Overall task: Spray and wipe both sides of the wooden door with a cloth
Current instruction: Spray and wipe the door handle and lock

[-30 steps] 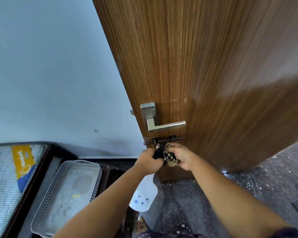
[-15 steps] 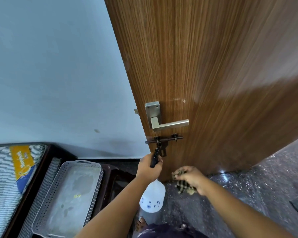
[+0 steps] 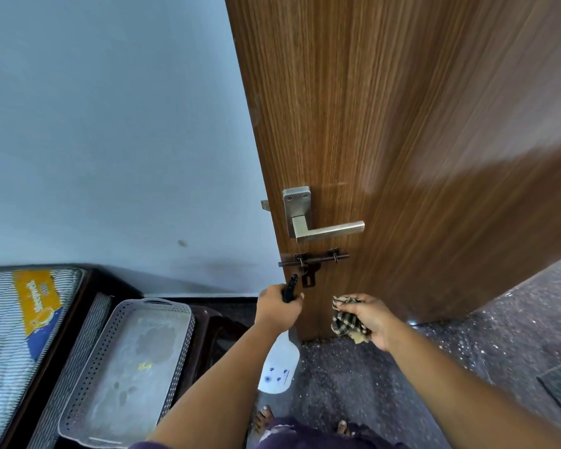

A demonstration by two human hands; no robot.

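Left hand (image 3: 277,307) grips the spray bottle (image 3: 279,367), right hand (image 3: 368,317) bunches the cloth (image 3: 347,322), both below the door handle (image 3: 324,222).

The bottle's black nozzle points at the wooden door (image 3: 418,140) near the latch (image 3: 311,260), likely aimed to wet the wood; the cloth waits just right of it, off the door, ready for wiping.

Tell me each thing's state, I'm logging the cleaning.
wooden door: ajar, edge towards camera.
spray bottle: gripped by left hand, nozzle towards door.
cloth: bunched in right hand, off the door.
door handle: level.
slide bolt: sticks past door edge.
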